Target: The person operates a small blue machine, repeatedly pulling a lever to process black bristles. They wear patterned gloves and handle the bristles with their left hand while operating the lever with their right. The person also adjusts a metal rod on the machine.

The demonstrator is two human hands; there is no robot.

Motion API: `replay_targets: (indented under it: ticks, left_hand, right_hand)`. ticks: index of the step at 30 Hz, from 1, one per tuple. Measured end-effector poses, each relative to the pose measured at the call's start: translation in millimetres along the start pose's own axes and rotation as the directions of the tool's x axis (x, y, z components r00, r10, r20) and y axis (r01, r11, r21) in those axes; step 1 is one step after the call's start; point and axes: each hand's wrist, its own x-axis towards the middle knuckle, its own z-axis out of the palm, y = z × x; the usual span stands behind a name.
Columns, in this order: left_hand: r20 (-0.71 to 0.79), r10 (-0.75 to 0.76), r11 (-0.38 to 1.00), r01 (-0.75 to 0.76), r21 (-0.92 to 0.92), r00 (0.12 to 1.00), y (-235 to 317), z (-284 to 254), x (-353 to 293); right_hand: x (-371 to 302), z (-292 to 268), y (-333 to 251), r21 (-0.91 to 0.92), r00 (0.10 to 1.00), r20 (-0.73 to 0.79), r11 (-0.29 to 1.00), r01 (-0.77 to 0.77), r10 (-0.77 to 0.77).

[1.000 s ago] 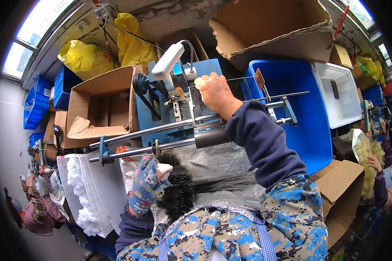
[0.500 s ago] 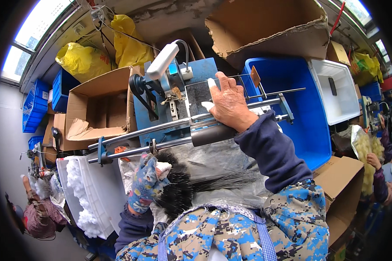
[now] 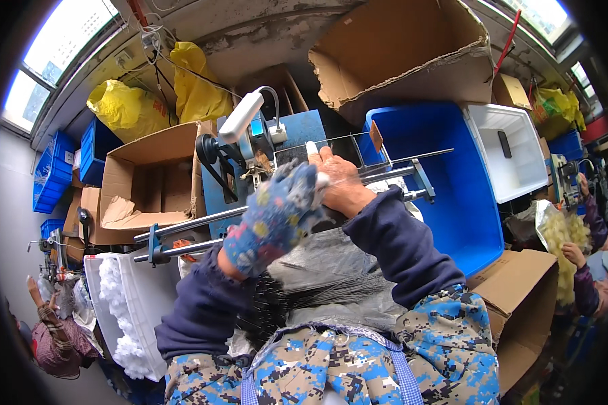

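Observation:
My left hand (image 3: 273,219), in a blue patterned glove, is raised over the metal rails of a blue bench machine (image 3: 302,127). Its fingers are smeared by motion and meet my right hand (image 3: 346,183) at the machine's sliding plate. White tape wraps the thumb and a finger of my bare right hand. The right fingers are bent and closed at the plate; whatever lies between them is hidden. Below both hands, dark bristles (image 3: 338,291) lie spread on a silvery sheet (image 3: 331,253) over my lap. A white lamp (image 3: 242,116) hangs above the machine's pulley (image 3: 207,150).
A deep blue bin (image 3: 476,226) and a white tub (image 3: 517,175) stand on the right. To the left are an open cardboard box (image 3: 148,150) and a white crate (image 3: 157,290) with fluffy white tufts. Other people work at both far sides.
My gloved left hand has risen from the bristles in my lap to the machine, beside the right. My right hand has shifted slightly, its fingers more bent. The view has tilted a little.

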Motion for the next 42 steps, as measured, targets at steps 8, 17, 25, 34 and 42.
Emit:
replay_targets:
  ticks: [8, 17, 25, 34, 42]
  left_hand:
    - [0.432, -0.311, 0.949, 0.253, 0.188, 0.846, 4.4, 117.2, 171.3]
    - [0.421, -0.391, 0.920, 0.356, 0.164, 0.818, -2.0, 120.6, 165.8]
    - [0.398, -0.365, 0.931, 0.342, 0.129, 0.842, -3.0, 113.2, 154.7]
    - [0.392, -0.340, 0.940, 0.325, 0.108, 0.855, -2.1, 106.0, 146.7]
    - [0.007, -0.076, 0.995, 0.076, -0.066, 0.997, -2.2, 61.6, 103.9]
  right_hand:
    - [-11.5, 28.0, 12.5, 0.098, 0.948, -0.205, 0.958, 0.268, -0.244]
    - [-25.1, 16.6, 2.3, 0.051, 0.987, -0.142, 0.996, 0.079, -0.071]
    - [-20.7, 23.4, -11.8, 0.044, 0.984, -0.165, 0.996, 0.076, -0.067]
    - [-11.9, 33.4, -25.7, 0.064, 0.973, -0.218, 0.994, 0.093, -0.077]
    - [-14.5, 23.0, -16.7, 0.216, 0.966, -0.195, 0.953, 0.213, -0.171]
